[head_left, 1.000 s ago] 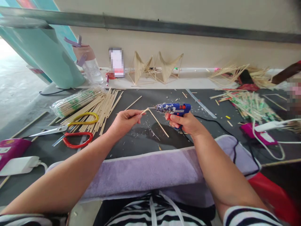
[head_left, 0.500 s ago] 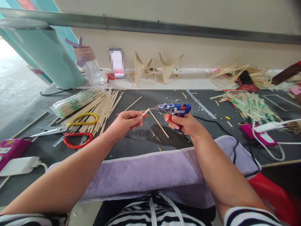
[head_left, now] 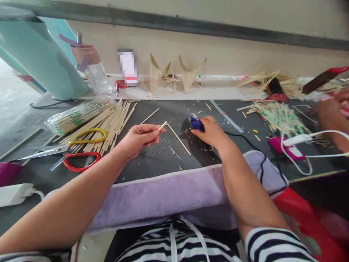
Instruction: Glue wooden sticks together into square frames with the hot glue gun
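Between the thumb and fingers of my left hand (head_left: 140, 140) is a thin wooden stick (head_left: 163, 126), its tip pointing up and right. Close to that tip lies the corner of another stick (head_left: 179, 139), which slants down to the right on the dark mat. My right hand (head_left: 214, 134) is closed around a blue hot glue gun (head_left: 197, 124), low over the mat. The gun's nozzle end points away from me, crusted with glue, and my fingers hide part of its body.
Loose sticks (head_left: 110, 122) and scissors (head_left: 68, 149) lie left, near a bottle (head_left: 94, 71). Two stick models (head_left: 187, 78) stand at the back. On the right are bagged sticks (head_left: 280, 118), a power adapter (head_left: 297, 140) and another person's arm (head_left: 334, 116). A purple cloth (head_left: 169, 198) covers my lap.
The glue gun has swung from pointing left at the stick's tip to pointing away, lower and nearer the mat. My left hand still holds the stick. The whole view has shifted slightly.
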Demonstrator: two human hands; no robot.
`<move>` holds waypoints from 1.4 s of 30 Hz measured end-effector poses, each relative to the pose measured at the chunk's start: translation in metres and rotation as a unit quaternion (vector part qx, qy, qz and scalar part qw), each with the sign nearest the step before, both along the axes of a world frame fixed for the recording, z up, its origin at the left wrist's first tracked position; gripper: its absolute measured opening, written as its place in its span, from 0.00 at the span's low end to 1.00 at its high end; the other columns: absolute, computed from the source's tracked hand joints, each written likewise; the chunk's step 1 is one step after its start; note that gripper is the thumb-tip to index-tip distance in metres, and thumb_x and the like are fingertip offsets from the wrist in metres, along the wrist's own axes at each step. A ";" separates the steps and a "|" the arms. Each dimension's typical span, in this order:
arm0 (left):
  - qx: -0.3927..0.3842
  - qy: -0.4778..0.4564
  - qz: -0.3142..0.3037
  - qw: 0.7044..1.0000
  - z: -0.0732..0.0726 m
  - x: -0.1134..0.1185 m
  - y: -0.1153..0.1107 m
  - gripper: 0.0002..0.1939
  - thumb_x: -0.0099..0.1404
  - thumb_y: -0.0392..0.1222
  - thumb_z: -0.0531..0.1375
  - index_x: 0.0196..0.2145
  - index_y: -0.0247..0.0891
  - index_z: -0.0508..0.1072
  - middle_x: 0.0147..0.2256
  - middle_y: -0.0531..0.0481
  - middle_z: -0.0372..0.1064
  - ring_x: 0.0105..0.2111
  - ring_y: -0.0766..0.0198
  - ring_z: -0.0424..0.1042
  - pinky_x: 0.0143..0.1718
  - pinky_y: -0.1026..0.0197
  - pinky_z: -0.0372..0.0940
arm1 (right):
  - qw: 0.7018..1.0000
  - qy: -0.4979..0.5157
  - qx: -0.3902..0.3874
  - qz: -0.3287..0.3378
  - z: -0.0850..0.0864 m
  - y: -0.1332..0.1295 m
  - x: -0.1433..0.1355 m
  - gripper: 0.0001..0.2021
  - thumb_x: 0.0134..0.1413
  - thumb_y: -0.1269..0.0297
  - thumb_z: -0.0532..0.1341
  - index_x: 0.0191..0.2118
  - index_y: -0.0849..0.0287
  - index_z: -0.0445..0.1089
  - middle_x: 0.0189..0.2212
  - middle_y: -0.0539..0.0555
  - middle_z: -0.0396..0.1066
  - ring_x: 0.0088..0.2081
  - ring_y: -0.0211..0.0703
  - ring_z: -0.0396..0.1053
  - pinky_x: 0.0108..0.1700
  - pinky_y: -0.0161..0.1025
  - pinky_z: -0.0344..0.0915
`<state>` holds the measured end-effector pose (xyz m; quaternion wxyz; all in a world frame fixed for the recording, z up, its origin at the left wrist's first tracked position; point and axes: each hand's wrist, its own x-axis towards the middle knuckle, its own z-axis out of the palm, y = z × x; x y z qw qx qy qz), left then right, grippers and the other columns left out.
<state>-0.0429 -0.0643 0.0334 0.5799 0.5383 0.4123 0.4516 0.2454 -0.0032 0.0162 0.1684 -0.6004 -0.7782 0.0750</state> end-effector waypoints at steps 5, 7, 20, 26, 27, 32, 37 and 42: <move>0.030 0.060 -0.006 0.998 -0.003 0.002 0.000 0.13 0.59 0.46 0.64 0.39 0.37 0.80 0.25 0.51 0.70 0.20 0.73 0.59 0.20 0.68 0.52 | 0.987 -0.123 -0.072 -0.075 0.000 0.001 0.002 0.27 0.54 0.53 0.59 0.57 0.61 0.61 0.56 0.65 0.56 0.50 0.60 0.66 0.51 0.55 0.62; 0.040 0.116 -0.010 0.992 -0.001 0.003 -0.001 0.13 0.59 0.46 0.63 0.39 0.38 0.80 0.24 0.52 0.69 0.20 0.74 0.58 0.20 0.68 0.52 | 0.984 -0.140 -0.090 -0.061 0.002 -0.001 0.002 0.32 0.52 0.55 0.62 0.61 0.59 0.58 0.59 0.65 0.55 0.54 0.63 0.62 0.52 0.57 0.60; 0.116 0.276 -0.034 0.953 -0.006 0.009 -0.002 0.14 0.62 0.45 0.59 0.41 0.38 0.81 0.26 0.52 0.73 0.25 0.69 0.68 0.28 0.67 0.62 | 0.987 -0.087 -0.124 0.052 0.010 -0.036 -0.056 0.13 0.52 0.52 0.61 0.29 0.57 0.75 0.26 0.56 0.73 0.29 0.43 0.68 0.28 0.38 0.55; 0.112 0.283 -0.059 0.951 -0.008 0.012 -0.004 0.14 0.61 0.45 0.59 0.42 0.40 0.81 0.31 0.51 0.77 0.28 0.68 0.70 0.30 0.67 0.64 | 0.982 -0.097 -0.157 0.036 0.010 -0.032 -0.058 0.11 0.50 0.59 0.60 0.25 0.59 0.75 0.21 0.59 0.71 0.27 0.46 0.68 0.27 0.40 0.55; 0.112 0.281 -0.058 0.951 -0.008 0.012 -0.004 0.14 0.61 0.45 0.59 0.42 0.40 0.81 0.31 0.51 0.77 0.27 0.68 0.70 0.30 0.67 0.64 | 0.982 -0.093 -0.158 0.037 0.009 -0.031 -0.057 0.10 0.50 0.60 0.60 0.25 0.59 0.75 0.20 0.59 0.70 0.26 0.46 0.68 0.27 0.40 0.55; 0.108 0.292 -0.038 0.949 -0.004 0.013 -0.005 0.15 0.61 0.46 0.60 0.41 0.38 0.81 0.25 0.51 0.73 0.24 0.69 0.67 0.26 0.68 0.61 | 0.987 -0.054 -0.150 0.018 0.010 -0.024 -0.053 0.06 0.44 0.68 0.61 0.22 0.60 0.73 0.18 0.58 0.69 0.25 0.48 0.68 0.27 0.41 0.58; 0.099 0.299 -0.060 0.947 -0.002 0.012 -0.005 0.13 0.60 0.46 0.60 0.39 0.39 0.81 0.24 0.52 0.72 0.24 0.69 0.66 0.24 0.68 0.59 | 0.937 0.174 -0.303 0.002 0.017 -0.022 -0.048 0.06 0.41 0.70 0.62 0.19 0.59 0.68 0.12 0.51 0.63 0.15 0.34 0.57 0.19 0.35 0.52; 0.088 0.298 -0.131 0.941 -0.003 0.011 -0.006 0.12 0.60 0.43 0.60 0.38 0.42 0.81 0.27 0.52 0.75 0.26 0.68 0.70 0.28 0.68 0.62 | 0.825 0.370 -0.425 0.052 0.012 -0.021 -0.045 0.02 0.44 0.71 0.63 0.24 0.62 0.70 0.11 0.46 0.59 0.13 0.28 0.50 0.15 0.30 0.43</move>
